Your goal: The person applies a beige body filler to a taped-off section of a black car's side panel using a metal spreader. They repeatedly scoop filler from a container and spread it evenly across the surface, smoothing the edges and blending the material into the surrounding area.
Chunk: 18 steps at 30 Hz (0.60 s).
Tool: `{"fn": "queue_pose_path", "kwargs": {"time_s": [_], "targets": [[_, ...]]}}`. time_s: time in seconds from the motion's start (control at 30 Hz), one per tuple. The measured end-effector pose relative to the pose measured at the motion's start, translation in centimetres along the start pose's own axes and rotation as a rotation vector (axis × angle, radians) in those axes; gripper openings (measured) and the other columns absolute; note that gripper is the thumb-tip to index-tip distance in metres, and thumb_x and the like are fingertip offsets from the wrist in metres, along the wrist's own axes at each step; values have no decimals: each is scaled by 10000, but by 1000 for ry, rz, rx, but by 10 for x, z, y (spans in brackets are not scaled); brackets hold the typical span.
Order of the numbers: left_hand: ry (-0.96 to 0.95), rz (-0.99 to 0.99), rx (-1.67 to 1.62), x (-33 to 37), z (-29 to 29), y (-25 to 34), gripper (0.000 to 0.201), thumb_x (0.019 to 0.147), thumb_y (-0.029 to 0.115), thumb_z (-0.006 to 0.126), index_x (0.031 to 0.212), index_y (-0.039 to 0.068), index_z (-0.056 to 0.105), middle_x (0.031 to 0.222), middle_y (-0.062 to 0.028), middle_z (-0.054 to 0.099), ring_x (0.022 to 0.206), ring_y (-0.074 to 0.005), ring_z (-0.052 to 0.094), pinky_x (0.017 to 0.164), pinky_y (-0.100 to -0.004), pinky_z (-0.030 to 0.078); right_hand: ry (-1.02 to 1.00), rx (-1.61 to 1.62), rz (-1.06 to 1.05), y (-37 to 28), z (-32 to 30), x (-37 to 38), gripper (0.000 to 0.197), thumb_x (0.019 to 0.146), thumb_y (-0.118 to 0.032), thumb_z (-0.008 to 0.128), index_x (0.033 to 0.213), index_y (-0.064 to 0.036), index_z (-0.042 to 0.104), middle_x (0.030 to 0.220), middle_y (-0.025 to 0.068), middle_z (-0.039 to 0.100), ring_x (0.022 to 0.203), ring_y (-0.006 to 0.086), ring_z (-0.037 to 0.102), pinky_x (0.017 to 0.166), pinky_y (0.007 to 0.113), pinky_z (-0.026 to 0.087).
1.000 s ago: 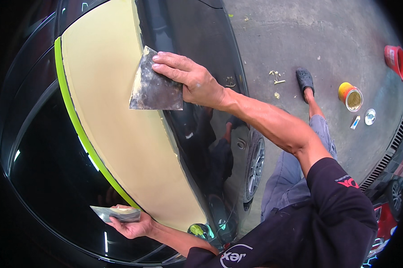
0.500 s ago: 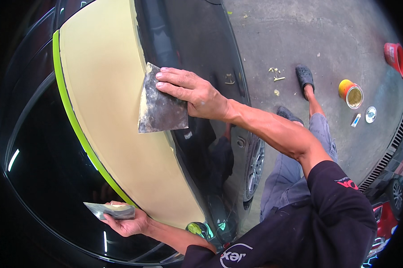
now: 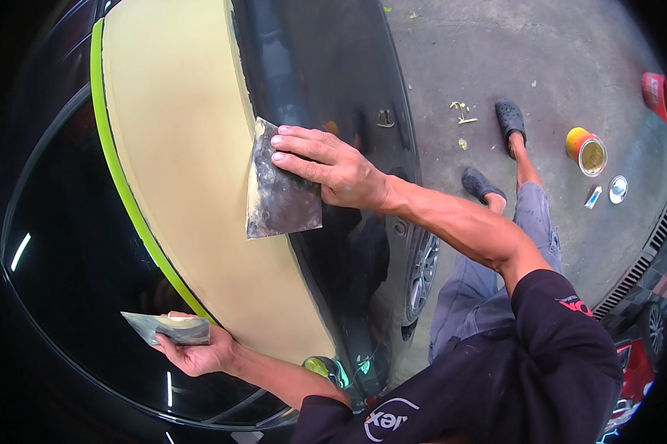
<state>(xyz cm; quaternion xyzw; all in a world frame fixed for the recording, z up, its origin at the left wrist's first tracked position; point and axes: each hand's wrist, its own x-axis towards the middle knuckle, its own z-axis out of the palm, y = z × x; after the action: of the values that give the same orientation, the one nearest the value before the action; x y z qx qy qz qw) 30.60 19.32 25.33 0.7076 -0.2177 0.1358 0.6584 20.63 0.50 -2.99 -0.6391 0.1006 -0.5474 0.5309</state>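
My right hand (image 3: 341, 166) grips a wide, thin, grey-smeared putty spreader (image 3: 282, 185) between thumb and fingers. The spreader's left edge, coated with cream putty, lies over the border between the cream-coated car panel (image 3: 171, 126) and the glossy black bodywork (image 3: 319, 66). Whether that edge touches the surface is hard to tell. Lower left, my left hand (image 3: 204, 351) holds a second flat spreader (image 3: 167, 328) above the dark car window (image 3: 75, 281); a little cream putty sits on it. My left thumb shows at its lower side. Lime-green masking tape (image 3: 119, 159) runs between panel and window.
On the floor at right stand an open yellow-red can (image 3: 588, 153), a round lid (image 3: 618, 189), a small tube (image 3: 593, 197) and a red bucket (image 3: 659, 101). Putty scraps (image 3: 463, 115) lie near my clogs (image 3: 509, 118). A car wheel (image 3: 424, 270) is below my right forearm.
My right hand and its spreader have come nearer along the panel's edge and slightly right in the picture. The left hand with its spreader has shifted up and left. The whole view has also shifted slightly.
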Motion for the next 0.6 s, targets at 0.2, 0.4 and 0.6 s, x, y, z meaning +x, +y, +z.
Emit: {"fn": "queue_pose_path", "kwargs": {"time_s": [0.2,0.4,0.6], "targets": [[-28,1,-54,1,2,-2,356,998,191,632,1249,-51,556,1177,-175,631,1077,-243,663,980,-362,574,-30,0,-1,-13,4,-21,660,727,230,565,1320,-41,670,1424,145,615,1373,355,559,1146,458,474],[-65,-4,-96,2,1,-2,318,1003,178,623,1216,-51,570,1134,-185,667,1015,-275,704,946,-378,598,-51,1,-18,-28,6,-38,663,709,220,565,1311,-37,674,1422,141,614,1370,351,561,1148,455,474],[-59,-6,-78,2,5,-3,374,970,181,655,1239,-63,563,1106,-160,626,1000,-229,648,924,-347,560,-71,-6,-17,-40,9,-54,639,723,203,579,1310,-31,673,1416,150,614,1367,352,561,1149,450,480]]}}
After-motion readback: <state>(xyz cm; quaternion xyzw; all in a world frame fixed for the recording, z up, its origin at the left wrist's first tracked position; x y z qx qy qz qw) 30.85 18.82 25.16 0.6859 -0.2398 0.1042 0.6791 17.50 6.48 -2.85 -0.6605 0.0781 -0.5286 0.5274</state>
